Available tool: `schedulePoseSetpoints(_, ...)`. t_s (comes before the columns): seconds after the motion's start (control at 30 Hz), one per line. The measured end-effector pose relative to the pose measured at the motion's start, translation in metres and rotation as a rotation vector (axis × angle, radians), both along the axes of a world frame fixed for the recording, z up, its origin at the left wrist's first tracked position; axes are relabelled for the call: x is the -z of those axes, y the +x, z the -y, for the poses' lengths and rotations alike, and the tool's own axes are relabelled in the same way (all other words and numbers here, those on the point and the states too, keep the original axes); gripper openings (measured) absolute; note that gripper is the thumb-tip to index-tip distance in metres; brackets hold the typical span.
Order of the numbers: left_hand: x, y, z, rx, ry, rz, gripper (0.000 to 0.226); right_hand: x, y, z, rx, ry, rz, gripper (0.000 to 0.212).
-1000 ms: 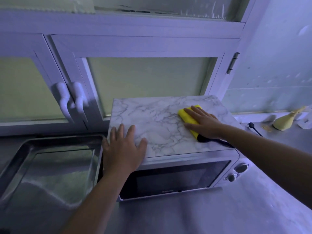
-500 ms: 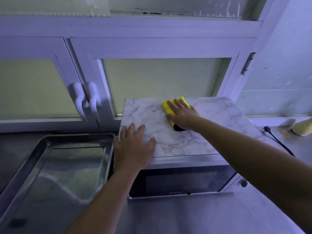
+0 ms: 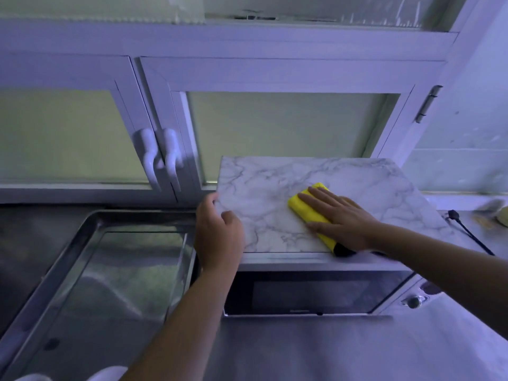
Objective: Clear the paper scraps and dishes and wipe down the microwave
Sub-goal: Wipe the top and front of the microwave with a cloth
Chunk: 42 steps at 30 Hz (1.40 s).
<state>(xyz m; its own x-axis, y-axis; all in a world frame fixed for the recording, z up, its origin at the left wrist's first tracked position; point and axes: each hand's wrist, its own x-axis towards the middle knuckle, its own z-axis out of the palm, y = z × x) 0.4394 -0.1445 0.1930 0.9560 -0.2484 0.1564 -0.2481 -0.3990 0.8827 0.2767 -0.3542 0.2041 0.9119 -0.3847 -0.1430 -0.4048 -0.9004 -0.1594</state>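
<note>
The microwave [image 3: 302, 295] stands on the steel tabletop [image 3: 330, 353], with a steel tray [image 3: 90, 224] just beside its left side. The hands work apart: the left hand [image 3: 220, 237] curls over the left edge of the marbled top [image 3: 275, 182], likely to steady the unit, while the right hand [image 3: 343, 218], fingers straight, presses a yellow cloth [image 3: 305, 210] flat near the front edge for wiping. Behind, cabinet doors [image 3: 288, 133] bound the stroke; a black cable [image 3: 467, 235] lies at the right.

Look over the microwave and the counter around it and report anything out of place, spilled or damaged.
Nothing spilled or broken shows. One oddity: a black plug lies loose on the counter right of the microwave, in no socket. Whose cable it is cannot be told.
</note>
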Motion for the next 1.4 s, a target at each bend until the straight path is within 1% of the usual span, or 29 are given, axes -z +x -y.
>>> schedulePoseSetpoints(0.07, -0.002, 0.001, 0.0, -0.027, -0.068, -0.039, 0.043, 0.002, 0.032, 0.021, 0.11, -0.006, 0.024, 0.07)
schedulePoseSetpoints(0.13, -0.001, 0.001, -0.001, -0.032, -0.13, -0.033, 0.041, 0.003, 0.073, 0.041, 0.209, -0.01, 0.055, 0.069)
schedulePoseSetpoints(0.27, -0.001, -0.003, 0.0, -0.034, -0.175, -0.02, 0.039, 0.003, 0.143, 0.058, 0.305, -0.033, 0.088, 0.065)
schedulePoseSetpoints(0.33, -0.002, -0.003, 0.0, -0.022, -0.195, -0.024, 0.042, 0.003, 0.166, 0.056, 0.354, -0.055, 0.092, 0.064)
schedulePoseSetpoints(0.43, -0.005, -0.002, -0.002, -0.02, -0.238, -0.067, 0.046, 0.001, 0.171, 0.043, 0.39, -0.061, 0.09, 0.064)
schedulePoseSetpoints(0.5, -0.007, -0.003, -0.003, -0.023, -0.258, -0.082, 0.042, 0.002, 0.16, 0.025, 0.337, -0.055, 0.084, 0.067)
schedulePoseSetpoints(0.6, -0.008, -0.001, -0.002, -0.051, -0.287, -0.119, 0.036, 0.004, 0.132, -0.013, 0.202, -0.045, 0.075, 0.071)
schedulePoseSetpoints(0.77, -0.014, 0.003, -0.005, -0.088, -0.328, -0.216, 0.036, 0.005, 0.056, -0.068, -0.043, -0.043, 0.07, 0.074)
schedulePoseSetpoints(0.83, -0.014, 0.007, -0.007, -0.086, -0.339, -0.276, 0.039, 0.001, 0.024, -0.077, -0.14, -0.033, 0.065, 0.076)
schedulePoseSetpoints(0.9, -0.013, 0.013, -0.011, -0.094, -0.35, -0.358, 0.043, -0.006, 0.004, -0.078, -0.214, -0.003, 0.049, 0.072)
schedulePoseSetpoints(0.97, -0.009, 0.021, -0.014, -0.057, -0.347, -0.447, 0.044, -0.011, -0.001, -0.073, -0.24, 0.051, 0.022, 0.067)
schedulePoseSetpoints(1.0, -0.007, 0.025, -0.015, -0.007, -0.324, -0.468, 0.043, -0.011, 0.002, -0.069, -0.239, 0.064, 0.014, 0.067)
schedulePoseSetpoints(1.1, 0.003, 0.029, -0.021, 0.213, -0.174, -0.415, 0.048, -0.005, 0.025, -0.054, -0.151, 0.039, 0.001, 0.066)
schedulePoseSetpoints(1.17, 0.011, 0.026, -0.026, 0.286, -0.122, -0.36, 0.049, -0.001, 0.05, -0.039, -0.037, 0.015, 0.01, 0.068)
schedulePoseSetpoints(1.23, 0.021, 0.02, -0.031, 0.294, -0.187, -0.299, 0.043, 0.002, 0.081, -0.024, 0.068, 0.01, 0.041, 0.069)
schedulePoseSetpoints(1.3, 0.027, 0.017, -0.033, 0.236, -0.231, -0.261, 0.034, 0.004, 0.114, -0.012, 0.144, 0.008, 0.071, 0.068)
schedulePoseSetpoints(1.4, 0.031, 0.017, -0.031, 0.146, -0.221, -0.244, 0.034, 0.007, 0.161, 0.001, 0.219, 0.006, 0.105, 0.067)
